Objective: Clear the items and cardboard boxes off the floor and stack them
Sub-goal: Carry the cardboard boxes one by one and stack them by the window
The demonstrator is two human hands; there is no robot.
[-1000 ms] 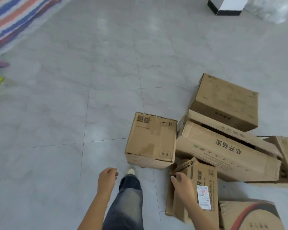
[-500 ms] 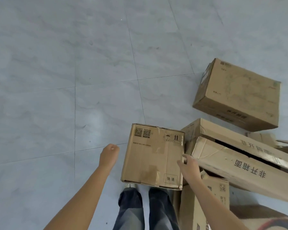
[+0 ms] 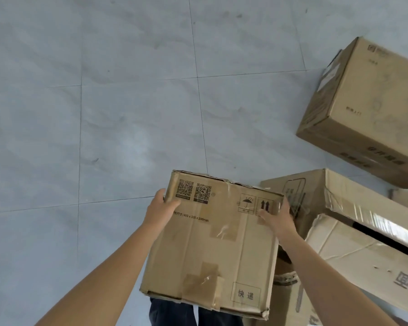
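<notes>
A person grasps a taped cardboard box (image 3: 217,243) printed with two QR codes, the left hand (image 3: 161,209) curled round its far left corner and the right hand (image 3: 278,220) round its far right corner. The box sits between their forearms, hiding most of their dark trouser legs (image 3: 174,312). On the grey tiled floor (image 3: 104,114), a long opened box (image 3: 363,231) lies just right of it, with a large closed box (image 3: 375,102) farther off.

Light: bright and even, shadows faint.
Glare: pale sheen lay on the floor (image 3: 137,147) beyond the taped box (image 3: 212,243).
Edges: bent, slightly soft.
</notes>
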